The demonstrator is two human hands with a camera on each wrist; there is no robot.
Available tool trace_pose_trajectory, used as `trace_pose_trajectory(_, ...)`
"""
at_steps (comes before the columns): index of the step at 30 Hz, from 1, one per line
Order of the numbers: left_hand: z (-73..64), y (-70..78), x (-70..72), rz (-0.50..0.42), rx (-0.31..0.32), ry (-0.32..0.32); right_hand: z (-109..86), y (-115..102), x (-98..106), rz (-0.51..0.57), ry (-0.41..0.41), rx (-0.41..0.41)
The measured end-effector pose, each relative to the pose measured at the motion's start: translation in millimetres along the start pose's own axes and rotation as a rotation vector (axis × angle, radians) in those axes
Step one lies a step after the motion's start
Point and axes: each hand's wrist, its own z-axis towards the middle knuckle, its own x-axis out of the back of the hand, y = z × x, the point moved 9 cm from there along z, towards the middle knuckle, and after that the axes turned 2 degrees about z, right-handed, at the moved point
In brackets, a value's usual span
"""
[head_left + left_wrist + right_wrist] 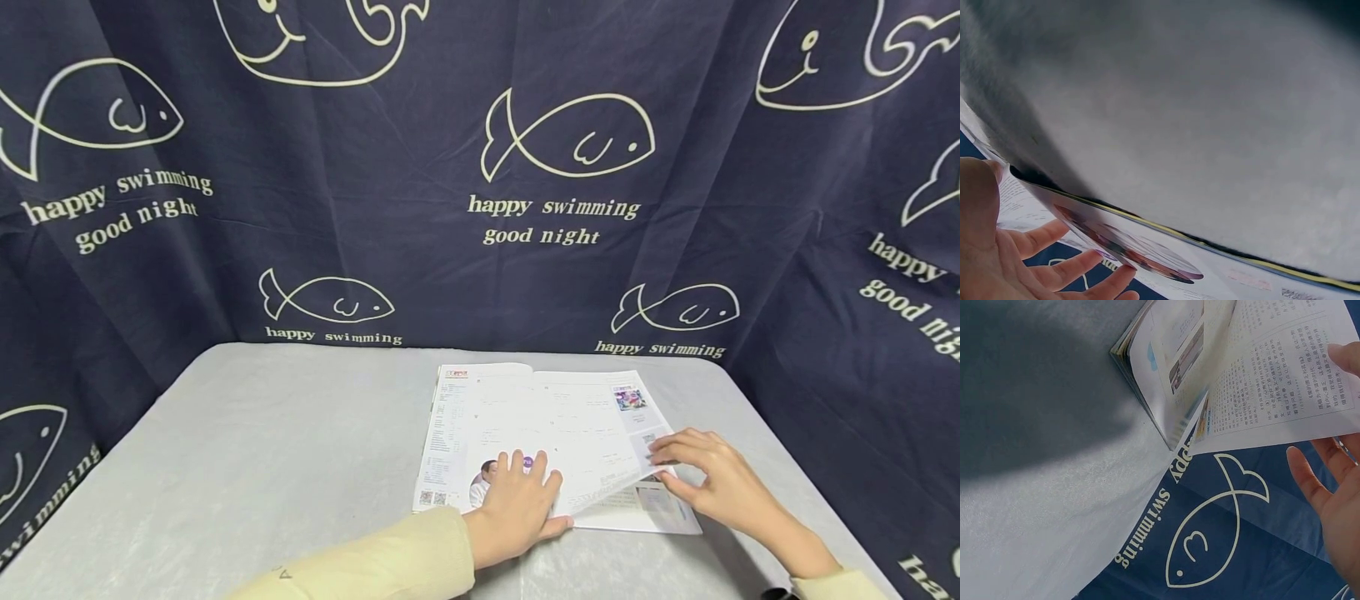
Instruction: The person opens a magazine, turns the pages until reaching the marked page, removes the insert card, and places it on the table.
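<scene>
Magazine [450,421] lying open on a grey table [262,433], one page [600,433] lifted.
Head view: the left hand [517,504] rests, fingers spread, on the magazine's lower part; the right hand [720,479] pinches the page at its right edge. Left wrist view: spread fingers near a round printed picture [1147,250]. Right wrist view: the text-covered page between thumb and fingers, other leaves [1150,365] beside it.

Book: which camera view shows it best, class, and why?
The head view: the open book shows nearly whole, the left hand covering part. The left wrist view shows only slanted parts; the right wrist view, one part and a lifted page.
</scene>
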Motion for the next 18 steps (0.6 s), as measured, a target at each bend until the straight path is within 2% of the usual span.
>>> trace_pose_trajectory(7, 0.3, 1.0, -1.6, 0.011, -0.012, 0.010, -0.7, 3, 5, 0.000, 0.031, -0.018)
trace_pose_trajectory(14, 0.4, 0.7, -2.1, 0.020, -0.006, 0.033, -2.9, 13, 9, -0.053, 0.037, -0.128)
trace_pose_trajectory(18, 0.4, 0.7, -2.0, 0.016, -0.013, 0.028, -5.0, 17, 11, -0.083, 0.052, -0.163)
